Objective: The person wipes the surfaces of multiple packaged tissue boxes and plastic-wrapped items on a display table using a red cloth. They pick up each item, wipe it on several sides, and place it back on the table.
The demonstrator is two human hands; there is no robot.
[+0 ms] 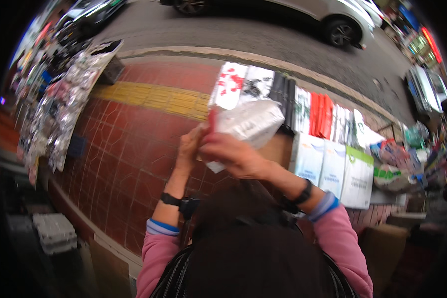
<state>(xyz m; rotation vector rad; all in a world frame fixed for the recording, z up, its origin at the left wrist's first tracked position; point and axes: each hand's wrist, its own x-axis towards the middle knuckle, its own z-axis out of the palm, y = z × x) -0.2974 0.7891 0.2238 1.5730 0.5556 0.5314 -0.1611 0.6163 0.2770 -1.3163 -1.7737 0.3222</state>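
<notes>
My left hand [191, 143] and my right hand [234, 153] are close together in front of me, above the red pavement. The fingers of my right hand curl around the lower end of a thin red strip [212, 120], blurred by motion. My left hand is just left of the strip, its fingertips hidden, and I cannot tell what they grip. A shiny whitish plastic-wrapped package [255, 120] lies just beyond my right hand, over the near left corner of the goods. Below my fingers a small white corner [215, 167] pokes out, perhaps part of the same package.
Stacked plastic bags, among them red ones [321, 115] and black ones [282, 97], cover a stand at the right. White-and-blue printed packs [309, 158] lie nearer. A stall [69, 104] of clear-wrapped goods stands left. Beyond the curb [178, 50], a car [301, 15] is on the road.
</notes>
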